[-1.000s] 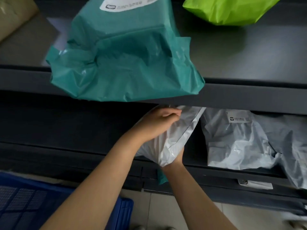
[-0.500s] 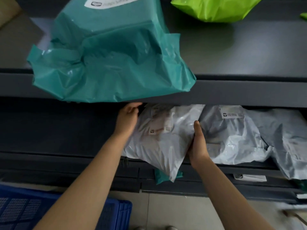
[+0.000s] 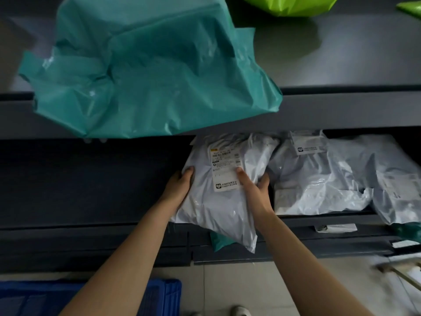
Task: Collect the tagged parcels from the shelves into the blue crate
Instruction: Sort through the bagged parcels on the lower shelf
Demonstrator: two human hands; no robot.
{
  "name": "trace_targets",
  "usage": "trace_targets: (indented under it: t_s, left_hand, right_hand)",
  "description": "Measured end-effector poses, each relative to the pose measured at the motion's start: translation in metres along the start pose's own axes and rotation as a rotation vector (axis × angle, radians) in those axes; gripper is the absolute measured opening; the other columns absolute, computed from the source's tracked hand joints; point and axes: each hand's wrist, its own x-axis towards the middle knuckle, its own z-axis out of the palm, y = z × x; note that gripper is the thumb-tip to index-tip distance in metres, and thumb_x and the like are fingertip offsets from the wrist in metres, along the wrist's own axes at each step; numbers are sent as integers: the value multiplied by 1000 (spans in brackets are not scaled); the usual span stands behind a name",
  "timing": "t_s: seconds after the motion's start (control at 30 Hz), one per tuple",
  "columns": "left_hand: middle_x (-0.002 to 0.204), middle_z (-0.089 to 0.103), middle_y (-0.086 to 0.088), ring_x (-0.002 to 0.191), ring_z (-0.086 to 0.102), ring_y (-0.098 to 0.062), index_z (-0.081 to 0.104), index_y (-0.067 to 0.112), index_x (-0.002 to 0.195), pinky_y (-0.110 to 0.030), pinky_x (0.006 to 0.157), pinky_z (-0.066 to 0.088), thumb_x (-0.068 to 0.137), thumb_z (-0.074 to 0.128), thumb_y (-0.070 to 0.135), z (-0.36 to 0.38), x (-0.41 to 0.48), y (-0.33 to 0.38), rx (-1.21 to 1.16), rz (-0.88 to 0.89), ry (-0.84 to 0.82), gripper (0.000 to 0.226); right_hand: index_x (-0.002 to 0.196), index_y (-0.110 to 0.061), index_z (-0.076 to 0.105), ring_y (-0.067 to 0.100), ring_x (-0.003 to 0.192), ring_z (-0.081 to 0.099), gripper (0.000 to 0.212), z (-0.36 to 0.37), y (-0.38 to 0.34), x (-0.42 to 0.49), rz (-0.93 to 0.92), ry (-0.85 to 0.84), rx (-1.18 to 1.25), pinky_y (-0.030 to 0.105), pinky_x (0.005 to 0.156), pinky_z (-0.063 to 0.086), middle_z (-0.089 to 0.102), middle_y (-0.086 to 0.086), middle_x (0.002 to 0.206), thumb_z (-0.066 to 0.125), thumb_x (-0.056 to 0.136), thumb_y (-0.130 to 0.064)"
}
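A white plastic parcel (image 3: 218,210) with a printed label (image 3: 225,169) sits at the front of the lower shelf, its bottom corner hanging over the edge. My left hand (image 3: 180,185) grips its left side. My right hand (image 3: 252,188) holds its right side, thumb lying on the label. The blue crate (image 3: 157,297) stands on the floor at the bottom left, mostly behind my left arm.
A large teal parcel (image 3: 145,71) overhangs the upper shelf edge (image 3: 341,110) above my hands. A lime green parcel (image 3: 289,5) lies further back. More white parcels (image 3: 323,179) fill the lower shelf to the right. A teal parcel corner (image 3: 218,242) pokes out below.
The white parcel has been turned label side up and drawn toward the shelf front. Both hands shifted from its top and right edge to its two sides.
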Motion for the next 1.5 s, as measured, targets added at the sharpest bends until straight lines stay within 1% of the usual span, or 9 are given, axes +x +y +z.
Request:
trace_targets:
  t_s: [0.27,0.43,0.57,0.73,0.93,1.2,1.3,1.43,1.5]
  left_hand:
    - [140,52,-9,124,53,-30,41,15,145,-44,105,43,95,47,50,2,-4,-17,-69,20,67,62]
    - [146,46,-11,130,48,-30,37,16,146,-44,109,38,95,49,38,2,-7,4,-21,129,173,57]
    - [137,54,-15,127,50,-29,54,3,132,-28,104,36,93,43,24,25,-19,48,-5,362,268,45]
    - [121,55,2,113,49,-9,58,4,126,2,81,28,99,45,10,85,-49,97,-50,529,285,31]
    - [115,55,0,107,50,-9,59,2,125,2,74,34,100,46,11,173,-63,110,-146,521,192,30]
    - [145,47,-6,129,48,-26,38,13,146,-26,96,38,93,54,45,260,-53,64,-40,97,48,64]
    - [135,58,0,114,59,-21,48,21,139,-34,96,49,83,63,51,265,-61,49,-69,86,86,65]
    - [111,60,10,98,60,-10,54,22,130,-9,62,42,90,65,31,267,-84,39,-66,162,138,43]
    - [105,65,12,101,63,-10,57,22,125,-4,61,42,89,66,23,269,-93,35,-102,234,143,37]
  right_hand:
    - [134,-40,39,26,115,60,102,1,-9,9,-28,-29,-80,49,102,49,53,1,136,78,47,-75]
    - [152,-27,25,21,141,37,98,-8,-29,-13,-247,-6,-148,47,114,37,34,1,155,72,71,-57]
    - [148,-15,34,13,136,42,65,-39,-68,-24,-453,60,-69,14,104,39,42,0,149,66,92,-19]
    - [133,-19,48,-3,109,54,44,-117,-94,-15,-580,265,-69,-1,83,40,55,-16,119,65,93,-16]
    - [138,-18,47,17,128,48,52,-211,-91,21,-438,375,-125,26,94,39,52,-1,139,66,92,-32]
    - [136,-21,43,20,108,61,65,-230,-46,49,-164,5,-271,33,87,49,61,1,120,67,84,-52]
    - [133,-20,47,23,113,62,90,-225,-27,47,-80,-32,-234,45,98,51,62,0,124,66,62,-71]
    - [104,-30,55,20,105,65,29,-230,-10,35,-185,-76,-123,42,94,53,66,-2,109,72,83,-42]
    - [111,-25,57,19,104,66,25,-235,-7,29,-241,-121,-56,39,92,55,68,-2,107,70,89,-29]
